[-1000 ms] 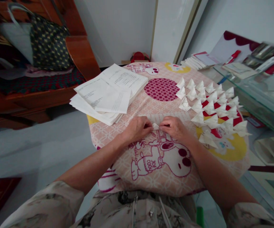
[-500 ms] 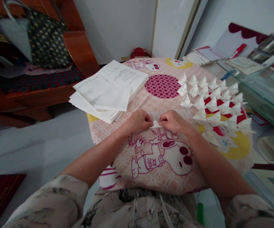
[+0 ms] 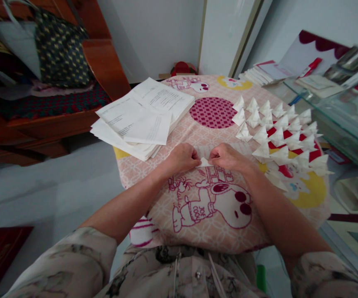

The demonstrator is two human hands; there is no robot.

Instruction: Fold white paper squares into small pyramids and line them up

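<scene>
Small white pointed paper, lying sideways;
left hand and right hand pinch opposite ends in closed fingers; neither is nearer

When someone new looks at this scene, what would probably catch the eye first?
Probably the rows of folded papers, white and pointed, on the right of the cloth. Next might come the big dog figure on the cloth's near part. Just beyond it, the left hand and right hand pinch a small paper between them.
</scene>
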